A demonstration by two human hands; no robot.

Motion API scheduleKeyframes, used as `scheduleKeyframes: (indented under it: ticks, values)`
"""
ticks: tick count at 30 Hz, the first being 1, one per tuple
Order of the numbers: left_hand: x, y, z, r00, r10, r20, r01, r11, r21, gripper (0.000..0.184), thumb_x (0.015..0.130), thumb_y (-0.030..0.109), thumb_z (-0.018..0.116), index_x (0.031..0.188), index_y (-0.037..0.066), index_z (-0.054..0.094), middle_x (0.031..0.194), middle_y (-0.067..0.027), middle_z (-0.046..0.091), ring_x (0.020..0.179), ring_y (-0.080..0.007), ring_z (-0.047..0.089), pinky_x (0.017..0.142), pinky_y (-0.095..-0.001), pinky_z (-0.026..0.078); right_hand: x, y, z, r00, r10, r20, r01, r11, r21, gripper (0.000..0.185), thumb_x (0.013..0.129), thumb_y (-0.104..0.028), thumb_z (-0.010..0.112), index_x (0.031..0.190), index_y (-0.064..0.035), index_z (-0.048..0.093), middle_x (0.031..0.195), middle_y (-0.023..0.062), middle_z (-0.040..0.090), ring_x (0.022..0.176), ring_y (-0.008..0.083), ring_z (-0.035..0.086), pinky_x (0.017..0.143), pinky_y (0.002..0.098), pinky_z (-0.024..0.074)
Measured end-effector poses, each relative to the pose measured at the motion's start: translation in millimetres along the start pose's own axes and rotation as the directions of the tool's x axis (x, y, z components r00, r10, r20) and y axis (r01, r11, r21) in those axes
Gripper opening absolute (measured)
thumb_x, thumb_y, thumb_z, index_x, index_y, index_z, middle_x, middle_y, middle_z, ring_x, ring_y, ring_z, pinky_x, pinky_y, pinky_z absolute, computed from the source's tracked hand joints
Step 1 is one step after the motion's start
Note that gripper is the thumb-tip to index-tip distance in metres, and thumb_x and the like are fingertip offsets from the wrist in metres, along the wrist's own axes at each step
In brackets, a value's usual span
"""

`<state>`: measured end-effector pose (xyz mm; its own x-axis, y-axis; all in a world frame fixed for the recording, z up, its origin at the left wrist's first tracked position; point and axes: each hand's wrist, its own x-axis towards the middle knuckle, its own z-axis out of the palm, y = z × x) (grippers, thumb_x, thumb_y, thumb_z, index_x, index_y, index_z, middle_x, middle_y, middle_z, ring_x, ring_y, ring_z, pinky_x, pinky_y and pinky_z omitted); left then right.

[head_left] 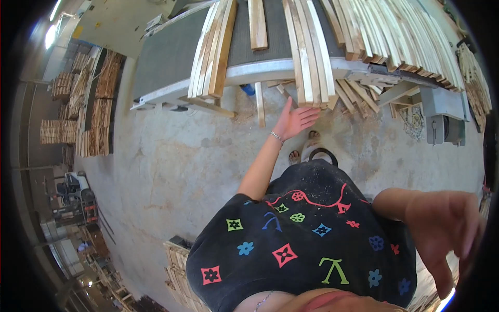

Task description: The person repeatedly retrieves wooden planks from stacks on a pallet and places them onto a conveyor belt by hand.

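Note:
My left hand (297, 120), with a bracelet at the wrist, reaches forward with its fingers stretched out and the thumb apart. Its fingertips are at the near ends of a bundle of wooden strips (310, 57) that overhang the front edge of the conveyor (166, 57); whether they touch, I cannot tell. My right hand (444, 223) is raised close to the camera at the right, thumb and fingers apart, nothing in it. Another bundle of strips (212, 52) lies further left on the belt, and a single shorter piece (257, 26) sits between the two bundles.
Many strips (395, 36) lie side by side on the conveyor's right part. Loose offcuts (356, 96) are on the floor beneath. A grey machine box (444, 114) stands at the right. Stacked wood (96, 114) is at the far left, and more wood (179, 268) lies behind me.

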<state>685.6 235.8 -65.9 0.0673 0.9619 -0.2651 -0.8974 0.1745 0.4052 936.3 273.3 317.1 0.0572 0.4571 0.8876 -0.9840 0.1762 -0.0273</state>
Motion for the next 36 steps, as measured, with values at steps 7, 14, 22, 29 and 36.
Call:
scheduleKeyframes:
  ticks: [7,14,22,29,36]
  values:
    - [81,24,59,0.875,0.248,0.417,-0.07,0.915,-0.397,0.1,0.082,0.085,0.034,0.153,0.015,0.033,0.148,-0.0191,0.044,0.133,-0.0413,0.046,0.099,-0.0713,0.038,-59,67,-131,0.605,0.734,-0.309,-0.609,0.177,-0.773,0.048,0.096,-0.027,0.056,0.137,-0.0008,0.053,0.128,0.0157,0.061,0.117,0.0215,0.057,0.101,0.034,0.042]
    - [17,-24,27,0.996,0.049,-0.073,-0.081,0.845,-0.528,0.091,0.088,0.072,0.04,0.144,0.001,0.044,0.131,-0.026,0.055,0.114,-0.0452,0.057,0.095,-0.0607,0.048,-208,134,-238,-0.096,0.707,-0.701,-0.995,-0.052,0.084,0.057,0.102,-0.043,0.052,0.14,-0.0005,0.048,0.125,0.0119,0.062,0.118,0.023,0.057,0.098,0.0374,0.047]
    - [-80,-112,-63,0.985,0.118,0.124,-0.037,0.855,-0.518,0.083,0.092,0.065,0.051,0.149,0.007,0.04,0.144,-0.016,0.051,0.13,-0.0304,0.052,0.111,-0.0459,0.041,-274,191,-157,0.142,0.99,0.018,-0.652,0.08,0.754,0.081,0.098,-0.069,0.029,0.155,-0.0122,0.027,0.15,0.0137,0.044,0.136,0.0286,0.044,0.115,0.0503,0.0321]
    - [-162,-4,-16,0.989,-0.08,0.124,0.118,0.931,-0.347,0.077,0.095,0.06,0.052,0.147,0.005,0.041,0.143,-0.0159,0.053,0.129,-0.0251,0.054,0.109,-0.0405,0.043,-267,241,-97,0.288,0.945,0.152,-0.516,0.019,0.857,0.063,0.103,-0.044,0.044,0.155,-0.0128,0.026,0.131,0.0115,0.052,0.118,0.0309,0.054,0.1,0.0563,0.0412]
    - [-265,187,46,0.796,0.58,-0.17,-0.49,0.784,0.382,0.077,0.096,0.052,0.055,0.155,0.011,0.027,0.144,-0.0108,0.047,0.114,-0.0155,0.056,0.096,-0.0353,0.051,-204,360,20,0.156,0.984,0.089,-0.813,0.077,0.577,0.071,0.098,-0.051,0.046,0.155,-0.0121,0.027,0.128,0.012,0.05,0.116,0.031,0.054,0.1,0.0516,0.0427]
